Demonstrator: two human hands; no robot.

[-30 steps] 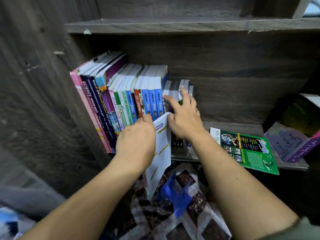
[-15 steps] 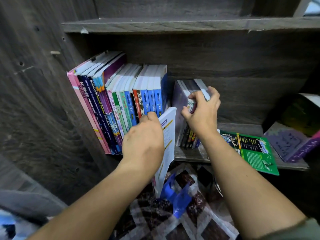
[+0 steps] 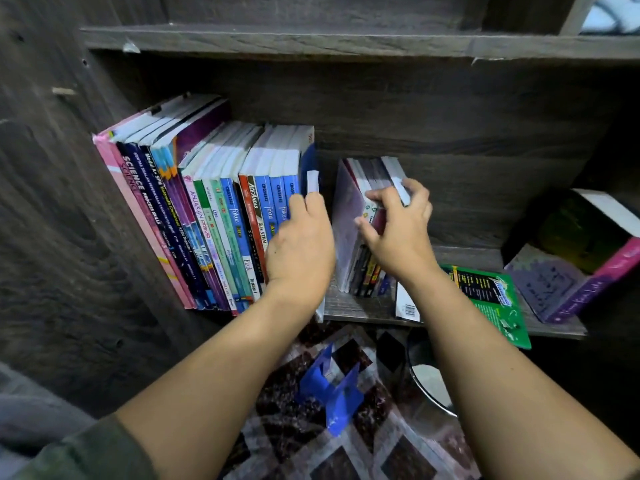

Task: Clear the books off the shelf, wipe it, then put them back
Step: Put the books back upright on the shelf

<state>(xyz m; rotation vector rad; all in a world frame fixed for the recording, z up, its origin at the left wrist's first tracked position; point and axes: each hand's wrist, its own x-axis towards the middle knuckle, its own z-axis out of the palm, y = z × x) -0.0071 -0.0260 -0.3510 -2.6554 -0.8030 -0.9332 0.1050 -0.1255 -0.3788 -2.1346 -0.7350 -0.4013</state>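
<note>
Nearest to me, below the shelf edge, a blue plastic piece (image 3: 330, 393) lies on a patterned rug (image 3: 381, 441), with a dark round object (image 3: 427, 375) partly hidden behind my right forearm.

My left hand (image 3: 299, 247) rests against the right end of the row of upright books (image 3: 214, 216). Its fingers are held together and curled over the spine edge of a thin white booklet (image 3: 312, 181), which stands just beside the last blue spine; only the booklet's top strip shows above my fingertips, so I cannot tell how firmly I hold it. The row leans left against the side wall of the shelf (image 3: 353, 306): a pink "SCIENCE" title at the far left, then dark blue, purple, green, orange-red and blue spines.

My right hand (image 3: 398, 233) grips a small stack of thinner books (image 3: 363, 209) standing apart from the row, with bare shelf between them. The thumb lies on the near cover side and the fingers curl over the top right corner, pinching the stack. The stack's pale purple cover faces left; dark spines with yellow and red marks show at its foot.

Right of my wrist, a green magazine (image 3: 491, 296) lies flat on the shelf board, its corner overhanging the front edge. Further right, a thick purple book (image 3: 568, 271) leans tilted against the dark side of the compartment. Behind everything is the dark wood-grain back panel (image 3: 450, 116).
</note>
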